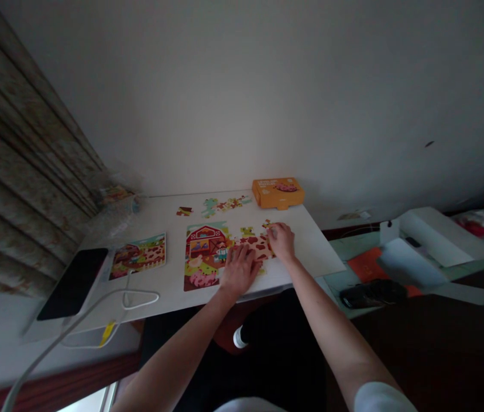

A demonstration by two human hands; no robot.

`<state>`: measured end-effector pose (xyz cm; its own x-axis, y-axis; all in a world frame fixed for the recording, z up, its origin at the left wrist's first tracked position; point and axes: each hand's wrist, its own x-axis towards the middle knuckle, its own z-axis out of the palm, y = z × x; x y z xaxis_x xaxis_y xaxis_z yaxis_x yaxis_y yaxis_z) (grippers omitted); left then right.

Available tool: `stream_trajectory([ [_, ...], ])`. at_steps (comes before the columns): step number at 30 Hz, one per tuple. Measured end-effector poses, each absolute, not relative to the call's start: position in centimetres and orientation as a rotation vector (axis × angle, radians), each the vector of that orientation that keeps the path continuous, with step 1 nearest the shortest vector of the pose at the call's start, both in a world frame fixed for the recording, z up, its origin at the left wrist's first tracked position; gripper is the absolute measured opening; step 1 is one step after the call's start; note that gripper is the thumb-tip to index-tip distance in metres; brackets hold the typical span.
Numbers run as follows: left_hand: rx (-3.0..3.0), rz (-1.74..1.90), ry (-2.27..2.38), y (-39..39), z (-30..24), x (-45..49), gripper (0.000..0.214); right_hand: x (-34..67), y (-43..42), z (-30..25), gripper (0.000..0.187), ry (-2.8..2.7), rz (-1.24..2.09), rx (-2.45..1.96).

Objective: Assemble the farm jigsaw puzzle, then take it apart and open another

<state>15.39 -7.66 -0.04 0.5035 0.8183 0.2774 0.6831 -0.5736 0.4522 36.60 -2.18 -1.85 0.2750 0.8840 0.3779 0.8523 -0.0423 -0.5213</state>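
A partly assembled jigsaw puzzle (201,252) with a red barn, a farmer and pink pigs lies on the white table. My left hand (239,269) rests flat on its right part, fingers stretched out. Just to the right, my right hand (282,240) is closed, its fingertips at a puzzle piece at the edge of the brown-spotted cow section (259,245); the fingers partly hide the piece. A yellow-green piece (248,232) sits above the cow section. Farther back are loose pieces: a brown-green one (184,211), a teal group (210,207) and a mixed cluster (232,203).
An orange puzzle box (278,193) stands at the back right. On the left are a picture card (139,256), a black tablet-like device (73,284), a white cable (96,300) and clear plastic wrapping (115,220). Right of the table, a lower glass surface holds an opened white box (435,237).
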Motion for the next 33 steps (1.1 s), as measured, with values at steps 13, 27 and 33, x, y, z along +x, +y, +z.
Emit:
stream_trajectory([
  [13,2.410,0.620,1.088,-0.8,0.2,15.7,0.041,38.6,-2.1,-2.7,0.034,-1.431,0.038,-1.957],
  [27,2.295,0.812,1.056,-1.5,-1.0,15.6,0.037,38.6,0.5,-2.5,0.045,-1.513,0.190,-1.988],
  [33,2.546,0.575,1.161,-1.8,-0.4,15.5,0.041,40.0,3.5,-0.7,0.045,-1.592,0.500,-1.984],
])
